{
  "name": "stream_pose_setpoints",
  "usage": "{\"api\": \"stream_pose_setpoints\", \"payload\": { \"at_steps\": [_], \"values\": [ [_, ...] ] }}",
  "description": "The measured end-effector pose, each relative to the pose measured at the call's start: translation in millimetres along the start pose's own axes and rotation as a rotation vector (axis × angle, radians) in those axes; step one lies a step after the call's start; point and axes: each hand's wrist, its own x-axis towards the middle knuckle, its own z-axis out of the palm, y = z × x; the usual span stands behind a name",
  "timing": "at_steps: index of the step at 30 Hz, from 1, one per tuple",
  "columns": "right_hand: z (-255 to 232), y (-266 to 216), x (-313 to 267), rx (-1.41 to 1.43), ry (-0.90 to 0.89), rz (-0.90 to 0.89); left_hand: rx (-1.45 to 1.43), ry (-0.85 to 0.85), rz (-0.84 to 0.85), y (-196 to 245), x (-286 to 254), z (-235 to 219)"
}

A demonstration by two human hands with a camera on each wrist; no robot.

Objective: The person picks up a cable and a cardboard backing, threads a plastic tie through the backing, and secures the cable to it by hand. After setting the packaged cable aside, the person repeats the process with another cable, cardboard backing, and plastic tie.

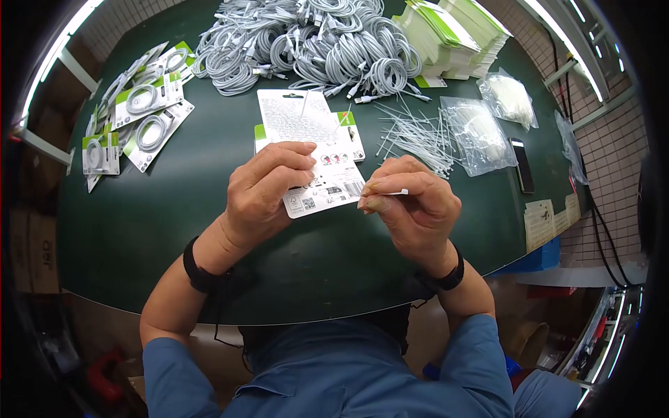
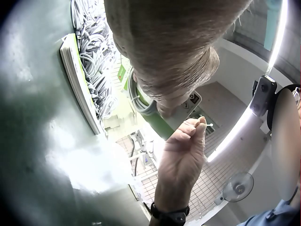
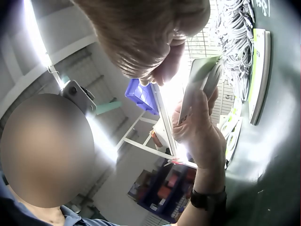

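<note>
The left hand (image 1: 268,184) grips a white printed card (image 1: 293,118), its back with text and a QR code facing up. In the left wrist view a coiled grey cable (image 2: 145,107) lies against the card's other side. At the card's lower right corner, the right hand (image 1: 417,205) pinches a thin white tie (image 1: 397,191) between thumb and forefinger; its small head shows in the left wrist view beside the right hand (image 2: 181,155). In the right wrist view the left hand (image 3: 200,132) holds the card (image 3: 190,89) on edge.
Coiled grey cables (image 1: 334,52) heap at the back, beside stacked green-white cards (image 1: 446,38). Packed cable cards (image 1: 143,101) lie at left. Loose white ties (image 1: 418,136), plastic bags (image 1: 477,136) and a phone (image 1: 521,166) are at right. Another card (image 1: 354,136) lies behind the held one.
</note>
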Motion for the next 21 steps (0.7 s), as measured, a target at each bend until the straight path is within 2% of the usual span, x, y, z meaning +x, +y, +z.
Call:
{"api": "stream_pose_setpoints", "payload": {
  "at_steps": [7,15,19,21],
  "values": [
    [2,4,1,-0.032,-0.026,-0.011,-0.002,-0.028,0.011,3,3,0],
    [-2,2,7,-0.109,-0.157,0.037,-0.009,-0.023,-0.02,21,9,0],
    [-13,-7,16,-0.037,-0.227,0.167,0.132,-0.066,0.049,41,14,-8],
    [-20,-9,20,0.072,-0.294,0.237,0.246,-0.143,0.101,58,18,-17]
  ]
}}
